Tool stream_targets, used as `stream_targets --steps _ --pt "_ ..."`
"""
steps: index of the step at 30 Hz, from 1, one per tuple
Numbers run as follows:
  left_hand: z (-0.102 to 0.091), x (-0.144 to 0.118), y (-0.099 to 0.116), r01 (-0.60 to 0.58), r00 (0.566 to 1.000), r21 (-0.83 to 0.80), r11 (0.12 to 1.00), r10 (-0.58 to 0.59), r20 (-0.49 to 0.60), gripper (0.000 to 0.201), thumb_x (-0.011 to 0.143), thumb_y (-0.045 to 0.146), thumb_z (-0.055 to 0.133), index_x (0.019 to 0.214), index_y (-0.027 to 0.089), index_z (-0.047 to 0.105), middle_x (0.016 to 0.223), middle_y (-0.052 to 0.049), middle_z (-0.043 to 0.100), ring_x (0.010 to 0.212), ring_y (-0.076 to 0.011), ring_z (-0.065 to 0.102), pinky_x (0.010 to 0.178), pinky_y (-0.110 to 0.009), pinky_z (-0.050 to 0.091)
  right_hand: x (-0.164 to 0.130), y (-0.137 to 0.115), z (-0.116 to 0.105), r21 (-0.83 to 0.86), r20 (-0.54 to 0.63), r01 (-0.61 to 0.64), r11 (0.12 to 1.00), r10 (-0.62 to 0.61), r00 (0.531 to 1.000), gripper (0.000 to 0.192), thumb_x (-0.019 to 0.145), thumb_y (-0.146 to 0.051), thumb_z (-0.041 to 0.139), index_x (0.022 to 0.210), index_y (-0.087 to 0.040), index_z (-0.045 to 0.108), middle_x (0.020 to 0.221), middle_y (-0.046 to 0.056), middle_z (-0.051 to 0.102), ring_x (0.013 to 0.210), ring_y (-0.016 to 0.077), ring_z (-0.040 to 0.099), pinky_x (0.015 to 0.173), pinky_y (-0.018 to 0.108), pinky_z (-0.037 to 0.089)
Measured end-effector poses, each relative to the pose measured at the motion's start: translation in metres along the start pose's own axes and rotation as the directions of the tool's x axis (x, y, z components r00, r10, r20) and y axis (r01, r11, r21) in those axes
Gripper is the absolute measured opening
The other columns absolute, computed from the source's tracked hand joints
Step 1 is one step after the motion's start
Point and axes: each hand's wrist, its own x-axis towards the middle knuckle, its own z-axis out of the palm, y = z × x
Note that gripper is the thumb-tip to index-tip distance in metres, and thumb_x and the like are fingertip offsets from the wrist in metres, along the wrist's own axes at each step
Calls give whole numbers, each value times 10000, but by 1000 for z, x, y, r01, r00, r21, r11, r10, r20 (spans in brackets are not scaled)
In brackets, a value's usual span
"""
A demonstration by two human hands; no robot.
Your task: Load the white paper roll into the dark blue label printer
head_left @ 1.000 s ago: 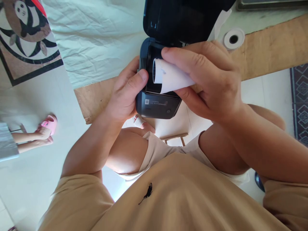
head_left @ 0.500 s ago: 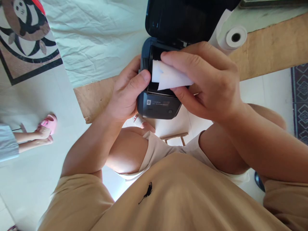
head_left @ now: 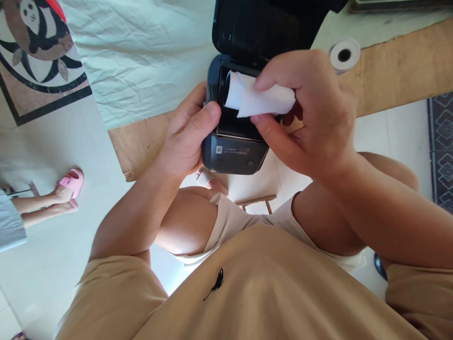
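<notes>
1. Left hand: its fingers wrap the printer's left side, thumb over the rim of the bay.
2. Printer: in the left hand, at the table's near edge, with its lid tipped back and the bay exposed.
3. Roll: over the bay, tilted, its left end at the bay's left side and its right end within the right hand's grasp. Whether it touches the bay's floor, I cannot tell.
4. Right hand: fingers narrow, pinching the roll between thumb and forefinger. The step in hand looks like handling the roll at the bay; whether it is going in or coming out is unclear. As I judge it, the next move calls for a firm left hold and a light right pinch, with the loose paper edge clear of the bay's sides.
5. Counts, left to right: one panda picture on the floor, one pink sandal on another person's foot, one cloth, one printer, one lid, two rolls: the pinched one and a second roll on the table.
</notes>
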Motion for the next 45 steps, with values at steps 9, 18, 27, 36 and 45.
stream_targets --steps 9,18,27,36,45 --pt "0 -2 2 -66 998 72 995 65 16 455 836 589 574 1059 197 631 871 -51 669 1142 -272 633 929 -410 552 -2 -2 -1 -129 75 34 991 -25 997 421 866 -178 484 1241 -353 557 1130 -8 646 922 123 626 588 239 407" --pt "0 -3 3 -51 996 -21 998 52 72 342 898 492 541 1036 202 658 831 -48 662 1007 -262 687 887 -420 568 2 -15 -8 -159 152 -72 985 96 984 385 885 -192 501 1229 -326 609 1170 -8 657 943 129 636 672 242 465" --pt "0 -2 1 3 1000 72 997 -2 -17 460 801 613 607 1045 227 658 858 -72 689 1174 -306 607 931 -414 534 4 -20 -11 -222 171 -117 968 157 973 361 892 -227 488 1216 -345 596 1065 3 651 841 129 592 620 251 411" --pt "3 -3 5 -15 1000 87 996 16 -12 461 821 611 588 1043 212 652 838 -62 673 1155 -300 627 936 -434 544 3 -31 -9 -281 105 -198 939 235 966 359 871 -195 496 1180 -349 593 1016 -9 661 865 135 589 608 251 388" --pt "4 -4 5 -39 999 119 992 40 -11 454 823 610 582 1012 203 657 865 -60 667 1161 -292 621 936 -419 551 4 -25 -9 -236 126 -139 962 172 977 359 812 -184 466 1146 -268 568 1000 6 628 832 129 560 574 250 346"
